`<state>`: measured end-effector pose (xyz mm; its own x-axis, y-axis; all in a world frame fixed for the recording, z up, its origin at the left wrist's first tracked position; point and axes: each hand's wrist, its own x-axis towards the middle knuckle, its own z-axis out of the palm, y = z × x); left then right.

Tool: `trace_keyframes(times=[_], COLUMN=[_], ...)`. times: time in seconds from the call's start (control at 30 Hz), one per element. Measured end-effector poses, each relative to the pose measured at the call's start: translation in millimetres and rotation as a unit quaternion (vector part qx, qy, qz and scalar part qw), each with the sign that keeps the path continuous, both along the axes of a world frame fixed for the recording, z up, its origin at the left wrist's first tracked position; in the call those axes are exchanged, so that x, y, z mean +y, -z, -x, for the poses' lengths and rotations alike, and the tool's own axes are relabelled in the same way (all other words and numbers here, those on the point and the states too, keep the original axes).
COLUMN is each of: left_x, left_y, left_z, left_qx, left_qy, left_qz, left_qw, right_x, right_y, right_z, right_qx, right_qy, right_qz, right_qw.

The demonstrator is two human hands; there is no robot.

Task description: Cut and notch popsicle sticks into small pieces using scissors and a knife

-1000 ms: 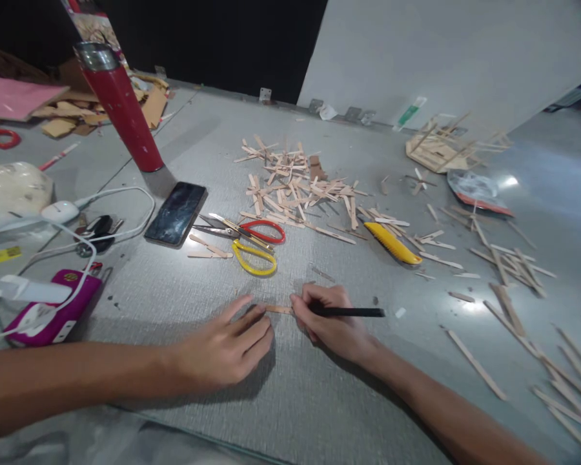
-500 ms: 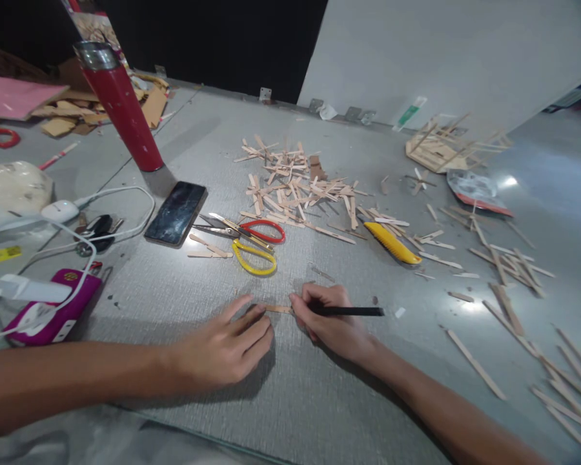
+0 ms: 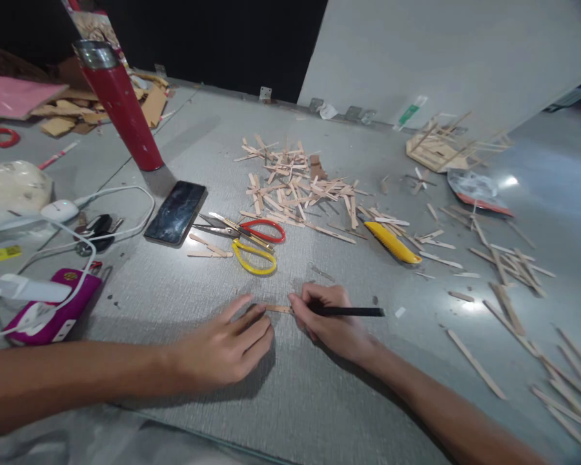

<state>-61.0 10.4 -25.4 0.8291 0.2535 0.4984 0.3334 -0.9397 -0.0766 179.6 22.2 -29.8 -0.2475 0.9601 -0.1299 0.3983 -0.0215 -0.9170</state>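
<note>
A: How do the hands sit?
B: The right grip [image 3: 329,316] is closed around a black pen [image 3: 353,312], whose end sticks out to its right. The left grip [image 3: 232,342] has its fingers apart, one fingertip on the end of a thin wooden stick [image 3: 279,309].
A: And the stick itself?
B: Flat on the tabletop [image 3: 300,400], bridging the gap between the two grips, its far end at the right fingertips.
A: Any room to move?
B: Mostly on the near side of both grips: bare surface reaches down to the tabletop's near edge, which slants below the left forearm [image 3: 101,374]. A small pale scrap [image 3: 400,312] lies just past the pen's end.
A: Beyond the hands?
B: Tighter. Scissors [image 3: 237,234] with red and yellow handles lie beyond the left grip, blades toward a phone [image 3: 176,213]. A heap of sticks [image 3: 295,187] spreads farther out, and a yellow-handled tool [image 3: 392,243] lies beyond the right grip and to its right. More loose sticks [image 3: 475,363] lie well off to its right.
</note>
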Motion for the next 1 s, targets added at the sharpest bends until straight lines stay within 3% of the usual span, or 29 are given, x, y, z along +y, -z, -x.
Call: trace_keyframes(times=[1.0], left_x=[0.7], left_y=[-3.0], left_z=[0.1], left_qx=[0.005], left_qy=[0.004], left_qz=[-0.001], left_qw=[1.000], right_x=[-0.3], right_y=[0.1], right_z=[-0.7], right_qx=[0.010], right_qy=[0.001], right_qz=[0.006], right_qw=[1.000])
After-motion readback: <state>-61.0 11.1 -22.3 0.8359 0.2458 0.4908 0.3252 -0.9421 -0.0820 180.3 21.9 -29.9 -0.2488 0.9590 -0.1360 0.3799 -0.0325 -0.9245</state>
